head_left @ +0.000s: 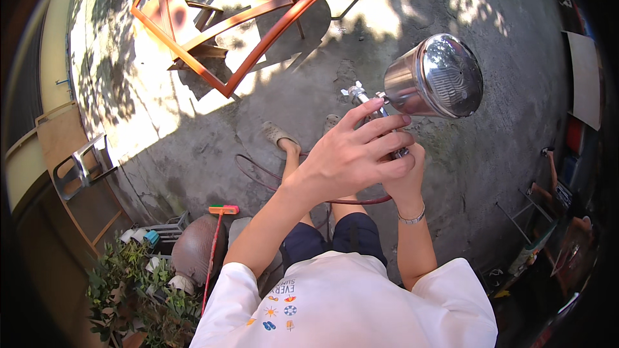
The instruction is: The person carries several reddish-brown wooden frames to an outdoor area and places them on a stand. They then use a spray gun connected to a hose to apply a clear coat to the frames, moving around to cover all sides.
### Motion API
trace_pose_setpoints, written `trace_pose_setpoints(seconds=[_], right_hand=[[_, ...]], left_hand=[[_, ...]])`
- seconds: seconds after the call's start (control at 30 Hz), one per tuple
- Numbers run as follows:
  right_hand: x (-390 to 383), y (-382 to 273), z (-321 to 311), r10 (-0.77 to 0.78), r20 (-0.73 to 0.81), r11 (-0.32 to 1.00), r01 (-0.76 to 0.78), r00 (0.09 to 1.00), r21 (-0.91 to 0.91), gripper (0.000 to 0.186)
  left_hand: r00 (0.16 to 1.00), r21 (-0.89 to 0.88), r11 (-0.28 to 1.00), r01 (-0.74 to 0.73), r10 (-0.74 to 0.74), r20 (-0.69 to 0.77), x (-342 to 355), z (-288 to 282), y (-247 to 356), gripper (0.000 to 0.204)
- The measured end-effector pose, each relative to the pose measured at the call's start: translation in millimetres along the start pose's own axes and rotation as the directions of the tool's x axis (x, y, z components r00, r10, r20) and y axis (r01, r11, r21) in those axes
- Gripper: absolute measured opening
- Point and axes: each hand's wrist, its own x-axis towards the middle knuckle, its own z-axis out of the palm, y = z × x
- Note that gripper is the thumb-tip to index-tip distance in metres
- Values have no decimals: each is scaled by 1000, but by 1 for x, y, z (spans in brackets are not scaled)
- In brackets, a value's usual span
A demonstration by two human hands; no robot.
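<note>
Head view: both hands hold a spray gun (380, 113) at chest height over the concrete floor (271, 109); the right hand (407, 177) grips its handle, left hand (358, 151) fingers spread across its body, seemingly adjusting it; a careful knob turn comes next.

Hard sunlight falls through leaves, dappling the concrete ground (412, 45) with bright, washed-out patches and soft-edged shadows. Glare flashes off the shiny metal cup (433, 77), which mirrors sky and branches. The fisheye bends everything toward a black, vignetted rim; the centre stays sharp.
</note>
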Motion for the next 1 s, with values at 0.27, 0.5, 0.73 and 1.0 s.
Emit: trace_pose_setpoints(seconds=[0.27,0.5,0.73,1.0], right_hand=[[-19,2,4,-88,129,995,92,988,-30,30],[-35,-5,2,-28,332,996,-2,943,87,44],[-39,-11,18,-116,411,993,104,904,53,50],[-26,-45,47,-308,546,948,202,779,246,41]], left_hand=[[990,-169,986,1,23,141,-14,-1,9,32],[976,-212,977,26,22,217,-38,-19,15,35],[995,-189,980,69,-54,83,-66,-28,26,36],[909,-170,896,411,-389,151,-81,-79,59,30]])
